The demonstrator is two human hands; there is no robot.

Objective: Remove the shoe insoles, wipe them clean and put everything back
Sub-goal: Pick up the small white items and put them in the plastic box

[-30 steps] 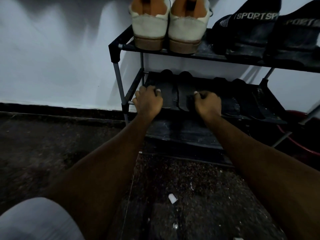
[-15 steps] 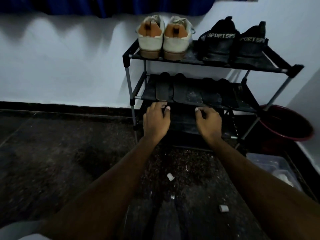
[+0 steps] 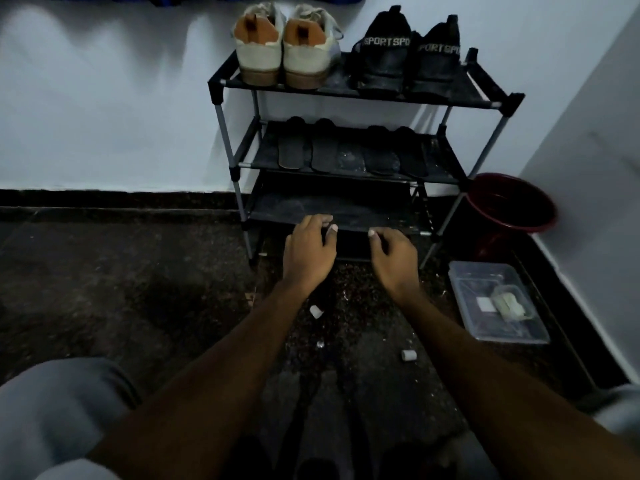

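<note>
Black insoles (image 3: 325,154) lie flat, side by side, on the middle shelf of the shoe rack (image 3: 446,93); white sneakers (image 3: 282,60) and black shoes (image 3: 405,60) stand on the top shelf. Left hand (image 3: 308,254) and right hand (image 3: 394,259) hover before the bottom shelf, fingers (image 3: 317,223) loosely curled, grasping nothing

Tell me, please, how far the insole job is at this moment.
Done, it seems: four insoles lie out on the middle shelf, so removal looks finished. Whether they were wiped, I cannot tell. In hand: nothing; the left hand and right hand are empty, near the bottom shelf. Left: putting the insoles back into the white shoes and black shoes on top.
</note>
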